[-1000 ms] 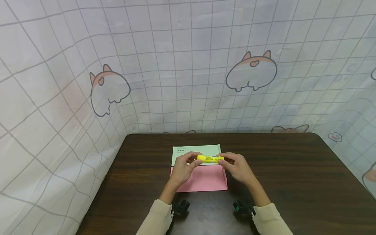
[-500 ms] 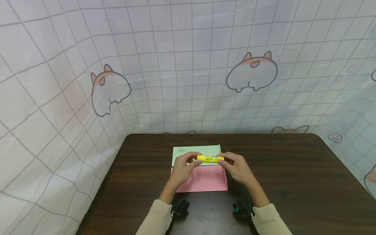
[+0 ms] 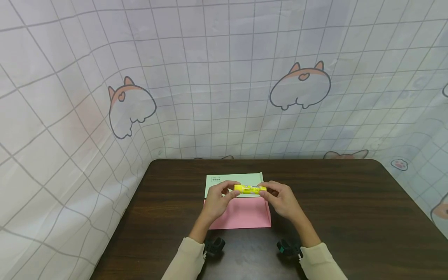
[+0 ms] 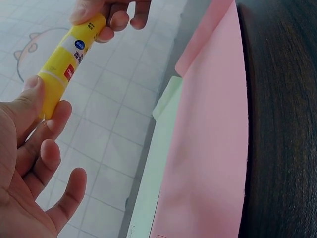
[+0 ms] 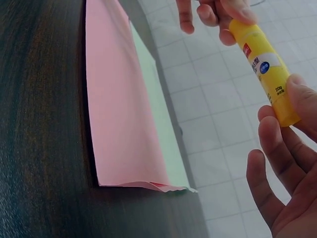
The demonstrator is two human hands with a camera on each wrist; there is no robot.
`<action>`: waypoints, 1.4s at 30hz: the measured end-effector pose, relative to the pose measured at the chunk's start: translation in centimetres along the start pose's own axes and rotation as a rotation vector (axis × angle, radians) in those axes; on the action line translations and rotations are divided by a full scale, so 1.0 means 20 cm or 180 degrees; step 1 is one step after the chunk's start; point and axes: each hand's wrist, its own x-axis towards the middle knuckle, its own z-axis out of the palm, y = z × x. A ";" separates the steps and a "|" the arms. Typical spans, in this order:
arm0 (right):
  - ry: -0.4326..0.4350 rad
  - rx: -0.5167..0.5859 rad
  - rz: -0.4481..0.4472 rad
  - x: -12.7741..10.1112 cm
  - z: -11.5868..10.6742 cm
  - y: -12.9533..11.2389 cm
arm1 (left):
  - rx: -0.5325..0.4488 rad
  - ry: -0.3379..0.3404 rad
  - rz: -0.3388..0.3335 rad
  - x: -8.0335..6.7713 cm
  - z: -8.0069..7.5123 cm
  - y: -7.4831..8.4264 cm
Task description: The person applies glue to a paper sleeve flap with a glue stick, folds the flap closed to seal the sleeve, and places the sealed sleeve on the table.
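A yellow glue stick is held level above the table, one end in each hand. My left hand pinches its left end between thumb and fingers; my right hand pinches the right end. Under the hands lies a pink sheet with one corner curled up, and a pale green envelope lies just beyond it, partly under the pink edge.
The dark wooden table is backed and flanked by a white grid-pattern curtain with cartoon animals. Two small black wrist mounts sit above the near table edge.
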 end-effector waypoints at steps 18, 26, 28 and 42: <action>0.0046 -0.0021 -0.0030 0.00 0.00 -0.01 | -0.0051 0.0008 -0.0007 0.00 -0.01 0.00; 0.0084 -0.0148 -0.0015 0.00 0.01 -0.01 | -0.0059 0.0025 -0.0025 0.00 -0.01 0.01; 0.0089 -0.0189 -0.0008 0.00 0.02 -0.01 | -0.0064 0.0040 -0.0030 0.00 -0.01 0.02; 0.0085 -0.0103 -0.0047 0.00 0.00 -0.02 | -0.0071 0.0032 -0.0001 0.00 -0.02 0.01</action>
